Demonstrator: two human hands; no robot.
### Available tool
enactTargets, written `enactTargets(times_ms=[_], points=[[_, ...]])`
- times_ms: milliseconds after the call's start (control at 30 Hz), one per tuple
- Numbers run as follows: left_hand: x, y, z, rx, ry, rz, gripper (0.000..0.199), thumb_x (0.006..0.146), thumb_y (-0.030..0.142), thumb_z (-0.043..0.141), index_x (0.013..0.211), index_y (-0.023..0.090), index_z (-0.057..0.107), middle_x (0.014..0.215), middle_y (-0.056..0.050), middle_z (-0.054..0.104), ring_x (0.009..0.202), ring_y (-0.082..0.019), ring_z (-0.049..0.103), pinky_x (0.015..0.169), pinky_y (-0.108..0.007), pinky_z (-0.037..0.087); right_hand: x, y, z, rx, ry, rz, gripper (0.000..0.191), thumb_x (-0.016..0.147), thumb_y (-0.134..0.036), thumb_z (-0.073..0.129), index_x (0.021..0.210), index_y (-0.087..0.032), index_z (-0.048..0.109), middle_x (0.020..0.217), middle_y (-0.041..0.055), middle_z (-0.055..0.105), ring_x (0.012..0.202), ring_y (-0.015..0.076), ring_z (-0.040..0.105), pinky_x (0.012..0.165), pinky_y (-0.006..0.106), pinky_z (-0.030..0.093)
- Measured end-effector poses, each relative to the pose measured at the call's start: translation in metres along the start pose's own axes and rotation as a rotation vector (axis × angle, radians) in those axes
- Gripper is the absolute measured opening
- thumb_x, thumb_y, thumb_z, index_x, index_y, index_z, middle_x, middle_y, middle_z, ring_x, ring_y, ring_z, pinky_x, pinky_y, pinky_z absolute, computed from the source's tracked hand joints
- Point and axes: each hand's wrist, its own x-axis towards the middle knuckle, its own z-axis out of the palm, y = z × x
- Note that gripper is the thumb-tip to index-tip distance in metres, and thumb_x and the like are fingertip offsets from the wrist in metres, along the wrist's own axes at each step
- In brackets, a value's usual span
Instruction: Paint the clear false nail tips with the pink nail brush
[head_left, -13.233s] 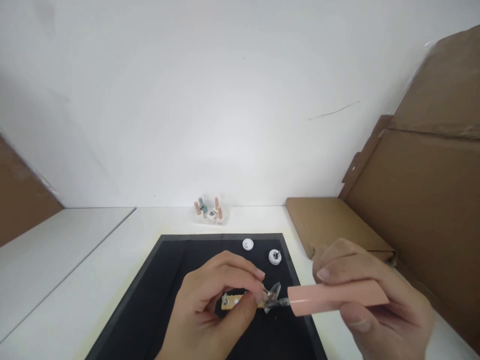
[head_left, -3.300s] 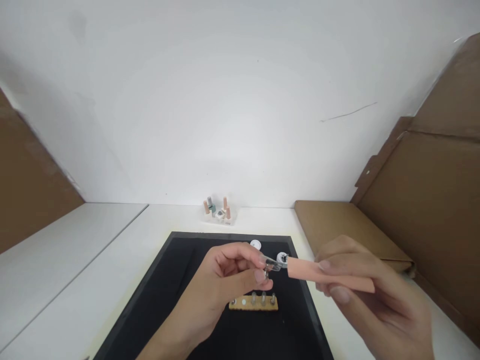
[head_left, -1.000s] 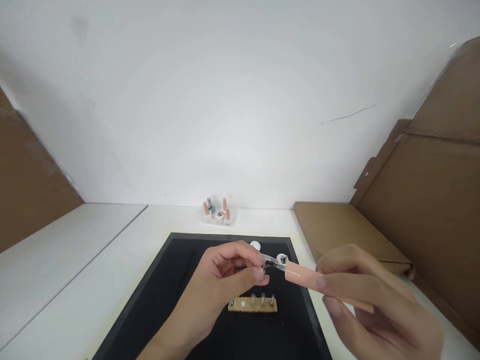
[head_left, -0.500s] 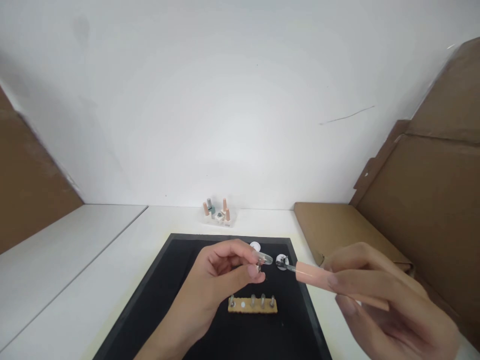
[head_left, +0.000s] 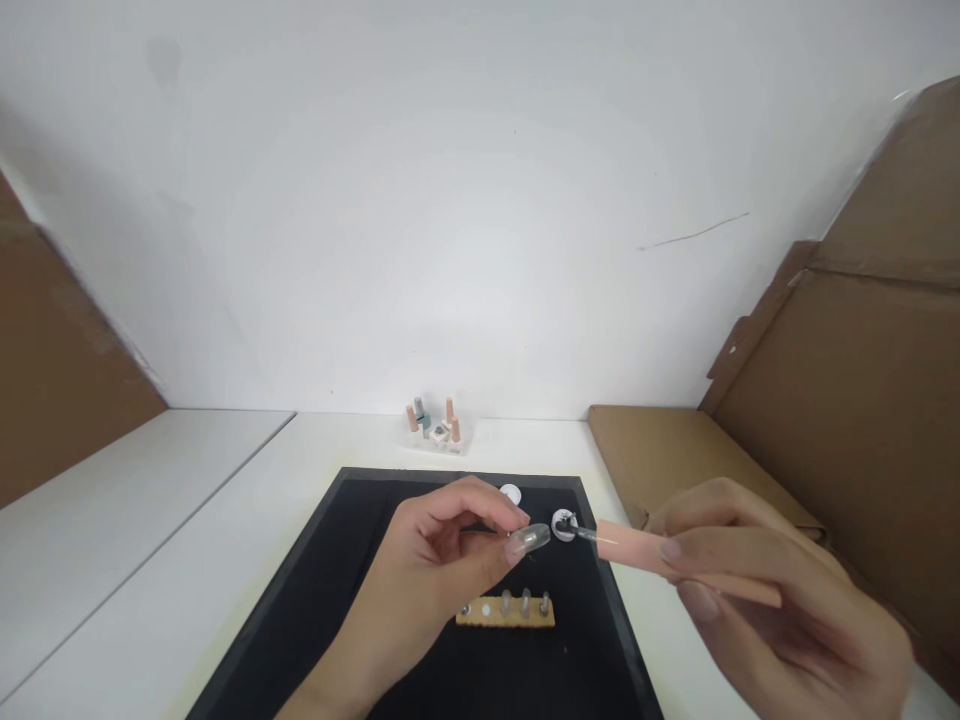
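Pinching a clear nail-shaped tip (head_left: 529, 540) between thumb and fingers, my left hand (head_left: 442, 560) holds it up over the black mat (head_left: 487, 680), its long rounded end pointing to the right. My right hand (head_left: 780, 590) grips a peach-coloured brush handle (head_left: 637, 552), thumb below and fingers pressed on top, so the handle slopes down toward me at its back end. The brush's dark bristles (head_left: 568, 529) point left, across the small round white pot (head_left: 564, 525) in my view; I cannot tell whether they touch it or hover above. Between the bristles and the clear tip there is a gap.

Just beyond my left fingers lies a white round lid (head_left: 511, 494), partly hidden by them. Nearer to me, a yellowish strip (head_left: 504, 618) rests on the mat below my left thumb. It bears 4 small upright pieces, with 1 white round spot between the 1st and 2nd from the left.

Behind the mat, on the white table (head_left: 225, 540) near the wall (head_left: 450, 200), a clear tray (head_left: 427, 447) holds small bottles, 3 with peach caps and 1 with a grey cap. A flat cardboard box (head_left: 660, 440) lies to the right.
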Motion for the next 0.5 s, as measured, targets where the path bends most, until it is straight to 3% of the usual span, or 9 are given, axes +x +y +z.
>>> enactTargets(times_ms=[300, 500], points=[[-0.0026, -0.0027, -0.0009, 0.007, 0.013, 0.001, 0.011, 0.078, 0.012, 0.080, 0.074, 0.022, 0.080, 0.076, 0.000, 0.069, 0.069, -0.011, 0.060, 0.062, -0.019, 0.049, -0.0034, 0.0020, 0.0017, 0.093, 0.031, 0.039, 0.021, 0.087, -0.008, 0.059, 0.101, -0.021, 0.067, 0.075, 0.0013, 0.062, 0.065, 0.0151, 0.059, 0.052, 0.028, 0.049], [-0.0013, -0.0047, 0.0025, -0.002, 0.036, 0.038, 0.010, 0.075, 0.011, 0.081, 0.074, 0.021, 0.080, 0.076, 0.000, 0.068, 0.069, -0.010, 0.060, 0.062, -0.018, 0.049, -0.0011, 0.0028, 0.0011, 0.137, 0.006, 0.038, 0.010, 0.095, -0.021, 0.058, 0.098, -0.021, 0.067, 0.072, 0.0018, 0.061, 0.061, 0.0152, 0.058, 0.049, 0.028, 0.047]])
